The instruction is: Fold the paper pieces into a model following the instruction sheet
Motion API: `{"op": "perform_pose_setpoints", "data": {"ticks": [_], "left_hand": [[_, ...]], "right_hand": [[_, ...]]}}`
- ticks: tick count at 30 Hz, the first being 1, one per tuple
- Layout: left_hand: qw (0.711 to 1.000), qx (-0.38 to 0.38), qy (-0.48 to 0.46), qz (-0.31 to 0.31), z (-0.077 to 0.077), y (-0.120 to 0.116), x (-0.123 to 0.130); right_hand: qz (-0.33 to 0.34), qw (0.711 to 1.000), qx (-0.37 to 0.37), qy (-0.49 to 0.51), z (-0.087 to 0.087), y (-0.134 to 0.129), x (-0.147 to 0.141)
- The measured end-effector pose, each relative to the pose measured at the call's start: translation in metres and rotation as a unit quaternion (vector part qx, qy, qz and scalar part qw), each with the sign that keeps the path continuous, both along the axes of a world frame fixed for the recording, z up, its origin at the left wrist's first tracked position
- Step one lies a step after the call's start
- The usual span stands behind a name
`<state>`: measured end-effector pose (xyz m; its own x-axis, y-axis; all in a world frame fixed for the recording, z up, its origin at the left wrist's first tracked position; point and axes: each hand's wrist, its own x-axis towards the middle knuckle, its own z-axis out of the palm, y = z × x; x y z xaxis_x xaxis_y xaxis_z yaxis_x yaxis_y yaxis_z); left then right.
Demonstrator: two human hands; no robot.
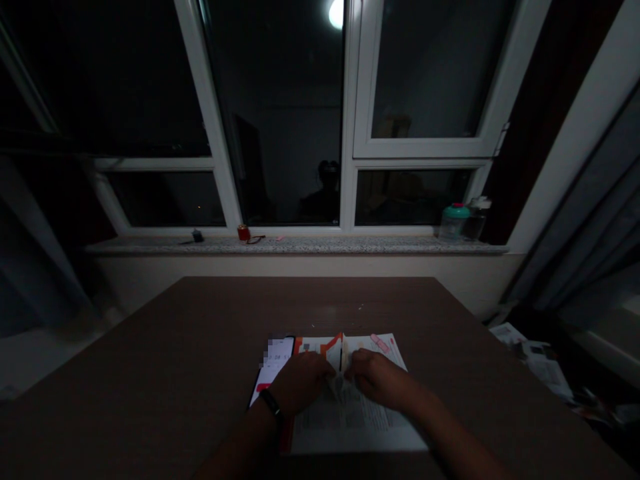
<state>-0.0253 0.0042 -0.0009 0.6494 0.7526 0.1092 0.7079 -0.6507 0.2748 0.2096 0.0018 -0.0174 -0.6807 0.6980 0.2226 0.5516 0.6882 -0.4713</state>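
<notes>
My left hand (310, 377), with a dark band on its wrist, is closed in a pinch at the left side of a small pale, orange-edged piece of paper (336, 347). From the other side, my right hand (373, 375) pinches the same piece, its fingers curled. The paper stands upright between my hands and a dark slit shows in it; its exact kind is too dim to tell. Beneath both hands lies a printed booklet (360, 437) with an orange left edge. A pink strip-like object (379, 343) rests on its upper right corner.
A phone with a lit screen (275, 357) lies left of the booklet on the brown table (165, 373). Small white scraps (361, 307) dot the tabletop. On the window sill (320, 245) stand a red jar (243, 233) and a teal-lidded bottle (454, 223). Papers (537, 363) are heaped at right.
</notes>
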Motion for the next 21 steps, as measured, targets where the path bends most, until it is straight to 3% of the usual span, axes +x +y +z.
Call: {"op": "perform_pose_setpoints", "data": {"ticks": [12,16,21], "left_hand": [[0.999,0.035,-0.006,-0.018,-0.003,0.001,0.004],[0.999,0.023,-0.025,0.010,-0.005,0.000,0.003],[0.999,-0.010,-0.036,-0.034,0.001,-0.005,0.008]], "right_hand": [[-0.010,1.000,0.023,0.004,0.008,-0.003,-0.003],[-0.038,0.999,0.011,0.020,0.004,0.000,-0.005],[-0.044,0.998,0.000,0.039,-0.005,0.004,-0.004]]}}
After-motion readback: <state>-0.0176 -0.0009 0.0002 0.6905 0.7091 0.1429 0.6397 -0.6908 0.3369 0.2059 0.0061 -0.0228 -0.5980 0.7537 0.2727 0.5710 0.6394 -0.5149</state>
